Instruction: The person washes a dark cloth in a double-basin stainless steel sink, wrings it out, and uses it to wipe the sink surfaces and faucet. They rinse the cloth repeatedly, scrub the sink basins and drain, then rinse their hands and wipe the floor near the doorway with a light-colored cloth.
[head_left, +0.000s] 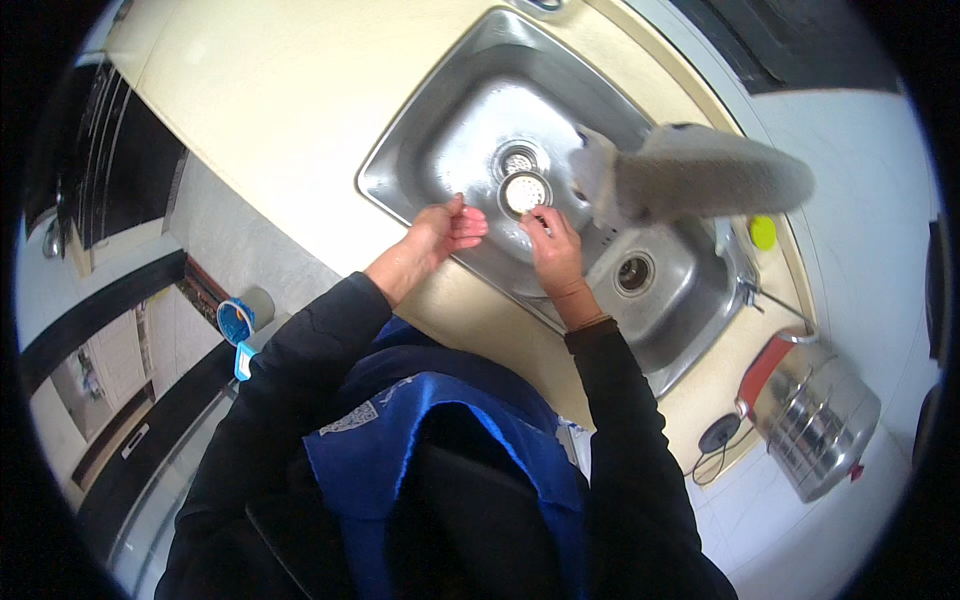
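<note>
My right hand (556, 251) pinches the near rim of a round perforated metal sink strainer (526, 193). The strainer is over the larger basin (465, 142) of a stainless steel double sink, partly in front of a drain (517, 159) that also shows a perforated surface. To the left, my left hand (448, 231) is held over the basin's near edge, palm turned up, fingers slightly bent and nothing in it. A blurred grey and pale furry thing (690, 176), whose kind I cannot tell for certain, reaches across the sink from the right.
A smaller basin (667, 322) with its own drain (634, 273) lies at the right. Beyond it are a yellow-green round object (762, 232), a metal tap (776, 300) and a steel vessel (817, 412) with a red handle. A blue-lined bin (237, 321) is at the left.
</note>
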